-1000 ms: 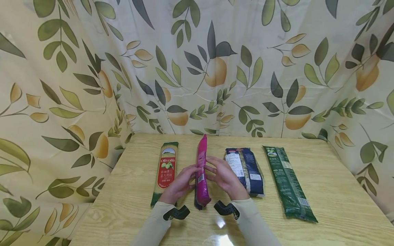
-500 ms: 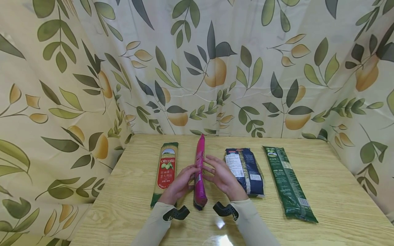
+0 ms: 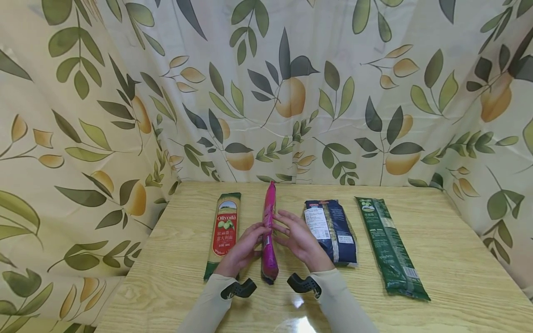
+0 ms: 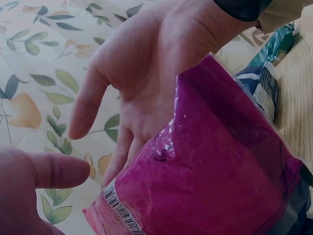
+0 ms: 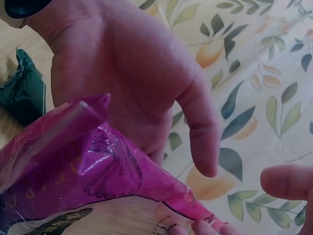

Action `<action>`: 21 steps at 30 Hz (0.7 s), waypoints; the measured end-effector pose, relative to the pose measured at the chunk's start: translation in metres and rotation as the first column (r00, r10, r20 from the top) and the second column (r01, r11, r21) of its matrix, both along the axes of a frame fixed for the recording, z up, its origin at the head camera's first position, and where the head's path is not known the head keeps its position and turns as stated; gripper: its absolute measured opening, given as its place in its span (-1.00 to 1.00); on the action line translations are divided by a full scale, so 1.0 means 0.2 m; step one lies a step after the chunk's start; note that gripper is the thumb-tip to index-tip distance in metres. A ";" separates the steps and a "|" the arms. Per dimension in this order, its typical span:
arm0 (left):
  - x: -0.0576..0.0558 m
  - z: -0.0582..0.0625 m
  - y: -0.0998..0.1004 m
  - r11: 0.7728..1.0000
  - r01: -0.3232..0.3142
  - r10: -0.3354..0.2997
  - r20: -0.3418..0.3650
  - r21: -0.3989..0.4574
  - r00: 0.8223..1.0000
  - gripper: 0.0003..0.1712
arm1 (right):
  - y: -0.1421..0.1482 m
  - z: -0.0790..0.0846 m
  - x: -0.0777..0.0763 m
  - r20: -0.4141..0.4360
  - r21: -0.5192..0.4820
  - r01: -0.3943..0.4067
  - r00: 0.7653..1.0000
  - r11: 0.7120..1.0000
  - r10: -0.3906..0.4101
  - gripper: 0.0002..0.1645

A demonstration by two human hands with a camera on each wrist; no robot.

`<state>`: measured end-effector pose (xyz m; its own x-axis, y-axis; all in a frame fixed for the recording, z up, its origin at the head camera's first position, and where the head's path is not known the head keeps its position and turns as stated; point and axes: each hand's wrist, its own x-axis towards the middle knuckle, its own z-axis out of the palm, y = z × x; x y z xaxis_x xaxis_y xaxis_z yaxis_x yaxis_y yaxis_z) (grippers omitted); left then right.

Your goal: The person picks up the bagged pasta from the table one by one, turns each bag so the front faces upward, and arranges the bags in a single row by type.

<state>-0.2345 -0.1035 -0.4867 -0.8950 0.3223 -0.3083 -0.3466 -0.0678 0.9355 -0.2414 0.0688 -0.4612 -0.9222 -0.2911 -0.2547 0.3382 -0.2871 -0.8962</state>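
A glossy magenta plastic food packet (image 3: 269,260), with a barcode and a dark lower side, stands on its narrow edge between the two hands, its length pointing away from me. My left hand (image 3: 242,249) is at its left side, fingertips touching its upper edge. On the other side my right hand (image 3: 300,241) has loosely spread fingers reaching to the packet. In the left wrist view, the left thumb (image 4: 58,170) sticks out straight, apart from the packet. The right thumb (image 5: 203,144) also points free in the right wrist view. The packet hides part of the right fingers.
Left of the hands lies a red and gold spaghetti packet (image 3: 226,226). A dark blue packet (image 3: 344,252) with white labels lies to the right, and beyond it a long green spaghetti packet (image 3: 393,252). Leaf-patterned cloth (image 3: 291,138) hangs behind the wooden table (image 3: 449,259).
The magenta packet has shifted a little left and tipped more upright, showing less of its face. The right hand has moved slightly left with it; the left hand has barely moved.
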 end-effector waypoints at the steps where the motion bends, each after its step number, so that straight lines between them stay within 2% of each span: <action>1: 0.00 0.00 0.00 1.000 -0.002 0.002 0.003 0.000 1.000 -0.26 | 0.00 0.00 0.00 -0.002 0.004 0.001 1.000 1.000 -0.001 -0.22; 21: -0.01 -0.02 0.00 0.999 -0.038 0.038 0.002 -0.037 0.999 -0.27 | -0.03 0.00 0.01 -0.045 0.067 -0.024 0.999 0.997 0.027 -0.23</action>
